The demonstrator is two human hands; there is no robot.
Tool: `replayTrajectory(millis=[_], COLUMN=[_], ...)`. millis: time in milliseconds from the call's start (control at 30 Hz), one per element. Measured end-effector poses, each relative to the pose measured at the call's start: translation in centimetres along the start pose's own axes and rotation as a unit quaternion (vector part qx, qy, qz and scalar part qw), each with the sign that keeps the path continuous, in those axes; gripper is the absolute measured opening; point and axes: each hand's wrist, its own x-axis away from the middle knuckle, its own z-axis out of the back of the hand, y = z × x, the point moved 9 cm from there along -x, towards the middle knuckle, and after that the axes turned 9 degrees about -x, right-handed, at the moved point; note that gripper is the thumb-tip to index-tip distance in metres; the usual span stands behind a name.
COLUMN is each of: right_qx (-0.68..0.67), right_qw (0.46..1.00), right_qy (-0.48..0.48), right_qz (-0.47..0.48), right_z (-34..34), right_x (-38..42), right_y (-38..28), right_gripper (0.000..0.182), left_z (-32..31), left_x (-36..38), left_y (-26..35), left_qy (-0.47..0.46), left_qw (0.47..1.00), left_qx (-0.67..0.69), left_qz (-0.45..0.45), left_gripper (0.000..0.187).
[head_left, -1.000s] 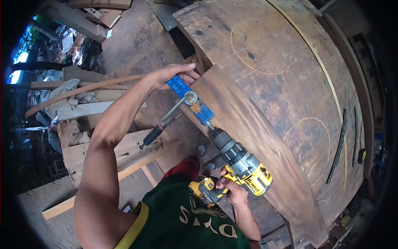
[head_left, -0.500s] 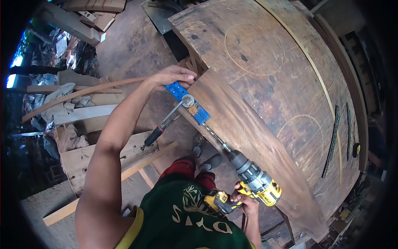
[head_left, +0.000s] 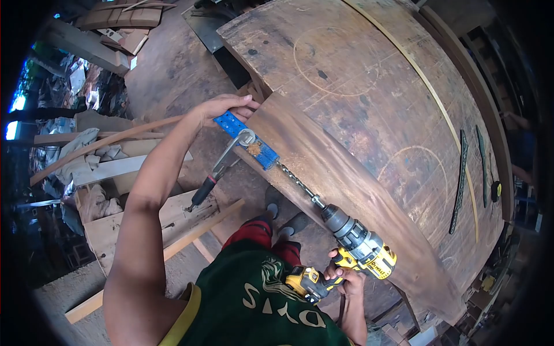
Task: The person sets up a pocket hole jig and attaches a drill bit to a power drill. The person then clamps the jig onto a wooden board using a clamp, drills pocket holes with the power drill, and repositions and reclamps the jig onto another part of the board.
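Note:
My right hand (head_left: 348, 279) is wrapped round the handle of a yellow and black cordless drill (head_left: 360, 245). Its long spiral drill bit (head_left: 295, 181) points up and left, the tip at the near end of a blue drilling jig (head_left: 264, 154). Wood shavings lie on the jig. A clamp (head_left: 222, 160) with a black and red handle presses its round pad on the jig, at the edge of a brown wooden board (head_left: 323, 155). At the jig's far end, my left hand (head_left: 226, 108) is closed round it, fingers against the board's end and partly hidden.
The board lies along the near edge of a large worn worktable (head_left: 346, 52). A thin wood strip (head_left: 421, 75), dark narrow rods (head_left: 460, 181) and a tape measure (head_left: 496, 191) lie on it. To the left are timber pieces (head_left: 138, 222) and a long curved strip (head_left: 109, 149).
The drill has drawn back from the jig, so more of the bit shows. The whole view has shifted slightly; my left hand stays at the jig's end.

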Motion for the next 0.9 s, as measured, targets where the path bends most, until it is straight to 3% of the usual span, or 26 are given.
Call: replayTrajectory(millis=[167, 333, 467, 567, 733, 800, 833, 867, 900], right_qx=[0.017, 0.019, 0.031, 0.009, 0.038, 0.047, 0.063, 0.056, 0.075], right_qw=[0.999, 0.999, 0.999, 1.000, 0.998, 0.998, 0.998, 0.998, 0.996], right_qy=[0.015, 0.003, 0.016, -0.006, -0.041, -0.035, -0.021, -0.023, 0.012], right_qz=[0.026, 0.027, -0.026, -0.002, 0.001, -0.007, -0.017, 0.005, -0.037], right_z=[-0.5, 0.0, 0.4, 1.1, -1.4, -1.6, -1.6, -1.5, -0.6], right_x=[-0.1, -0.4, 0.2, -0.2, -2.5, -3.1, -2.9, -3.0, -3.0], right_y=[-0.9, -1.0, 0.0, 0.3, -0.4, 0.3, 0.1, 0.0, 0.8], right_gripper=[0.046, 0.047, 0.048, 0.047, 0.048, 0.046, 0.045, 0.041, 0.043], left_z=[-0.3, 0.4, 1.8, 1.4, 1.2, 2.3, -0.4, -0.6, 1.1], left_x=[-0.1, -2.1, -1.3, -2.5, -2.6, -4.0, -2.1, -2.1, -2.9], left_y=[-0.2, -2.4, -2.6, -3.4, -3.3, -5.2, -2.3, -2.4, -4.0], left_qy=[-0.019, -0.072, 0.023, -0.086, -0.136, -0.203, -0.136, -0.144, -0.111], left_qw=[1.000, 0.990, 0.997, 0.990, 0.982, 0.963, 0.978, 0.974, 0.979], left_qx=[0.014, 0.118, 0.061, 0.108, 0.130, 0.179, 0.155, 0.175, 0.167], left_qz=[0.009, 0.009, 0.045, 0.003, -0.005, -0.001, 0.011, 0.026, 0.040], left_gripper=[0.057, 0.062, 0.067, 0.065, 0.066, 0.067, 0.068, 0.070, 0.073])
